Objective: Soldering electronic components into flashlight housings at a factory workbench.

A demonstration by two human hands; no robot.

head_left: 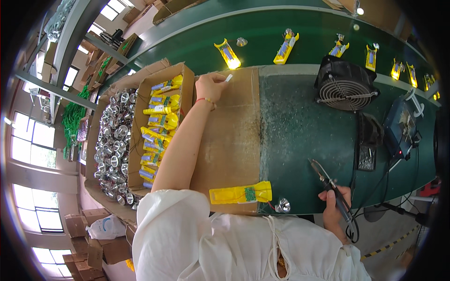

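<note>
My left hand (211, 88) reaches to the far edge of the bench, its fingers pinched on a small white piece (228, 78) whose kind I cannot make out. My right hand (333, 203) grips a soldering iron (336, 194), its tip pointing up and left over the green mat. Close to my body lies a yellow flashlight housing (227, 195) with a green circuit board (250, 193) in it. Wires run from the housing to a silver reflector (282, 205) beside it. Neither hand touches the housing.
Left stand cardboard boxes of silver reflectors (112, 154) and yellow housings (159, 105). A black fan (344, 86), a soldering station (401, 124) and a small metal tray (366, 159) are at right. Beyond, a green conveyor belt (187, 51) carries several yellow housings, some lit.
</note>
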